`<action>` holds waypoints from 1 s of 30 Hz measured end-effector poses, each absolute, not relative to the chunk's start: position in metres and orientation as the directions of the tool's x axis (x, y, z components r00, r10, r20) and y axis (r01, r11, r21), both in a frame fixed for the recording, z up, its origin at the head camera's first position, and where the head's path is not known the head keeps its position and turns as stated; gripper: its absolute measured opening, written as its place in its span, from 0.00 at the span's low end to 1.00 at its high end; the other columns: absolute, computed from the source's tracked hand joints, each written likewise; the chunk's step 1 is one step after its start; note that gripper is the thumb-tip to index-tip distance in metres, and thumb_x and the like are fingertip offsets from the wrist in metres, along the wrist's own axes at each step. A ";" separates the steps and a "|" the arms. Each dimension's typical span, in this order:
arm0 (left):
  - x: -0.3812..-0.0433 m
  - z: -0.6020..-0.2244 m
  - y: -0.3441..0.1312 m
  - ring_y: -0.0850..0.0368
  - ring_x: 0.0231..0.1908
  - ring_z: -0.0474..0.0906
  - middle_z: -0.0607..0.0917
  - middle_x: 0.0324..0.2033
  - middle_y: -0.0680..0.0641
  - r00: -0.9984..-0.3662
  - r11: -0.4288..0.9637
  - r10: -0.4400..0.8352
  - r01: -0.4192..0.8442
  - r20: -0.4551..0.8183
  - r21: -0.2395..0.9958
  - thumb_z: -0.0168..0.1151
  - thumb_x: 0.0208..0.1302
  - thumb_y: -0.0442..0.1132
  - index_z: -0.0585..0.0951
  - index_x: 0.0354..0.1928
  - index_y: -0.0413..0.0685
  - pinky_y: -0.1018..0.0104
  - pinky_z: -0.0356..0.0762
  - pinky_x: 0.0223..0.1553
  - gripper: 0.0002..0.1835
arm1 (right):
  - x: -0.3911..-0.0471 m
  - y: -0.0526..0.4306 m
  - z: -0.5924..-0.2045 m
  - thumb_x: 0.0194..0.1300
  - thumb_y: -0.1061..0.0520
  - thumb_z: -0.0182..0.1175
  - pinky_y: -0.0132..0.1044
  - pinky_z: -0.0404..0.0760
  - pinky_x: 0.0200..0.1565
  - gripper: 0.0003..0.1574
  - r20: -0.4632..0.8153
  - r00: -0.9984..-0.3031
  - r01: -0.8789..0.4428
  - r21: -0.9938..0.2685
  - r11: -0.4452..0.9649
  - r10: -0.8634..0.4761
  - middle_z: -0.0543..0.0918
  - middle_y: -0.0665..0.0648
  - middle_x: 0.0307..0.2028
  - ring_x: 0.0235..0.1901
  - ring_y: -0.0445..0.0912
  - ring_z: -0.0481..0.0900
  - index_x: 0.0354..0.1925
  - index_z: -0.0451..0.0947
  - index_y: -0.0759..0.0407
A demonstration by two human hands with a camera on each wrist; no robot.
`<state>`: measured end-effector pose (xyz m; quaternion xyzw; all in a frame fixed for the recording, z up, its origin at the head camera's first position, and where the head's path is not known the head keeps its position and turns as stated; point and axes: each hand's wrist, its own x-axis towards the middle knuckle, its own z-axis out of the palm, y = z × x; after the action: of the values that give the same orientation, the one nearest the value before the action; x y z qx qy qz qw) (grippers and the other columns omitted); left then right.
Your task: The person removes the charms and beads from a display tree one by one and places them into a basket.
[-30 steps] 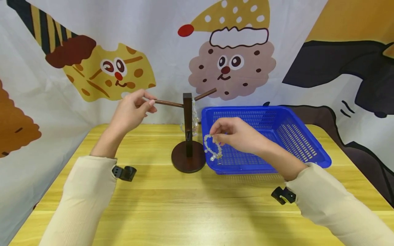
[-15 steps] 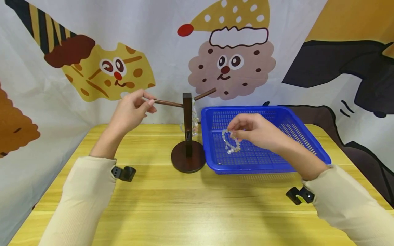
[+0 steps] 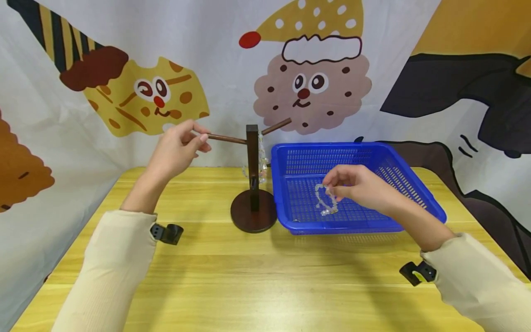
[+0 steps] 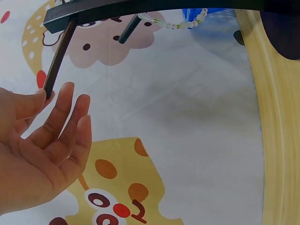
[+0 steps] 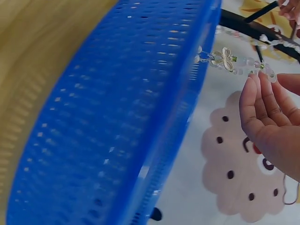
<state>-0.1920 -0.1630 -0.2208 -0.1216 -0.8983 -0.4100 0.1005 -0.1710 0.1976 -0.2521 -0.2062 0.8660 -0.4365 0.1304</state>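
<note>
In the head view my left hand (image 3: 176,148) pinches the tip of a brown wooden peg (image 3: 227,138) on a dark wooden jewelry stand (image 3: 252,161). The left wrist view shows thumb and forefinger on that peg (image 4: 61,58), the other fingers loosely bent. My right hand (image 3: 360,188) pinches a clear beaded bracelet (image 3: 329,212), which dangles over the blue basket (image 3: 348,227). A butterfly-shaped charm (image 5: 227,59) on the bracelet shows in the right wrist view. More beaded bracelets (image 3: 263,163) hang by the post from the stand's other peg (image 3: 276,126).
The stand's round base (image 3: 254,223) rests on the light wooden table (image 3: 249,286), just left of the basket. A cartoon-printed cloth (image 3: 224,69) hangs behind the table. A black mount (image 3: 416,273) sits at my right cuff, another (image 3: 167,234) at my left.
My right hand has moved right, away from the stand and further over the basket, carrying the bracelet, and lately dipped a little. The left hand stays on the peg.
</note>
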 end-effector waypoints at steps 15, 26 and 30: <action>-0.192 -0.220 -0.163 0.50 0.36 0.78 0.83 0.34 0.39 -0.951 0.636 0.135 0.297 0.276 0.712 0.47 0.69 0.42 0.74 0.47 0.41 0.59 0.73 0.38 0.13 | -0.174 0.212 -0.283 0.63 0.69 0.51 0.37 0.79 0.34 0.07 -0.083 -0.870 -0.204 -0.837 0.507 -0.486 0.77 0.61 0.34 0.34 0.51 0.77 0.40 0.73 0.70; -0.192 -0.220 -0.163 0.49 0.36 0.78 0.83 0.34 0.39 -0.952 0.634 0.137 0.296 0.274 0.715 0.47 0.69 0.42 0.74 0.47 0.40 0.58 0.74 0.39 0.13 | -0.176 0.211 -0.280 0.63 0.69 0.51 0.38 0.79 0.35 0.07 -0.078 -0.866 -0.214 -0.836 0.506 -0.495 0.78 0.61 0.34 0.32 0.46 0.78 0.40 0.73 0.70; -0.192 -0.220 -0.163 0.49 0.36 0.78 0.83 0.34 0.38 -0.953 0.634 0.139 0.295 0.270 0.715 0.47 0.69 0.42 0.74 0.47 0.40 0.58 0.74 0.39 0.13 | -0.176 0.210 -0.274 0.63 0.68 0.52 0.39 0.79 0.35 0.07 -0.068 -0.858 -0.230 -0.836 0.498 -0.510 0.79 0.60 0.34 0.32 0.46 0.78 0.40 0.73 0.70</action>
<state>-0.1919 -0.1633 -0.2200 -0.1206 -0.8989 -0.4102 0.0954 -0.1759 0.2096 -0.2744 -0.2172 0.8516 -0.4513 0.1549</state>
